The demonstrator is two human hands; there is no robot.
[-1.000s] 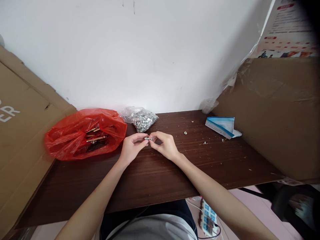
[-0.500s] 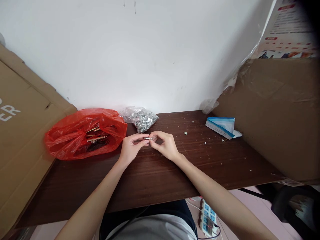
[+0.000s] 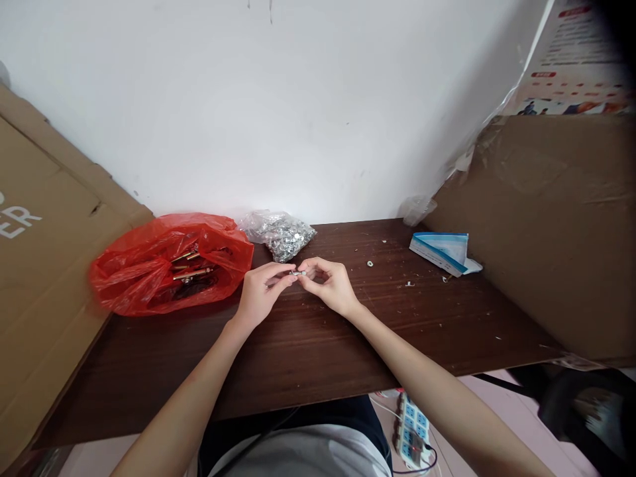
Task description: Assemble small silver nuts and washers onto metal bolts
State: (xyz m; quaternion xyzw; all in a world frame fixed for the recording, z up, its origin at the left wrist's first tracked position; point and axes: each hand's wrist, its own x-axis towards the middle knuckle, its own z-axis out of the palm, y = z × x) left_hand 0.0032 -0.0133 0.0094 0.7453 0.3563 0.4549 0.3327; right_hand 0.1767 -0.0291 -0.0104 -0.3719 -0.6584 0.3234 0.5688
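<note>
My left hand [image 3: 261, 293] and my right hand [image 3: 330, 286] meet above the dark wooden table [image 3: 308, 351], both pinching one small silver bolt [image 3: 297, 273] between their fingertips. The bolt lies level, its ends hidden by the fingers. Just behind the hands sits a clear plastic bag of small silver metal parts [image 3: 279, 233]. To the left lies an open red plastic bag [image 3: 169, 262] holding several long brass-coloured bolts [image 3: 191, 273].
Cardboard sheets stand at the left [image 3: 44, 265] and right [image 3: 551, 225] of the table. A blue and white packet [image 3: 444, 250] lies at the back right, with a loose washer [image 3: 369, 264] and scattered chips near it. A power strip [image 3: 412, 430] lies on the floor below.
The hands stay together on the bolt; the fingertips have shifted slightly and the view has tilted a little.
</note>
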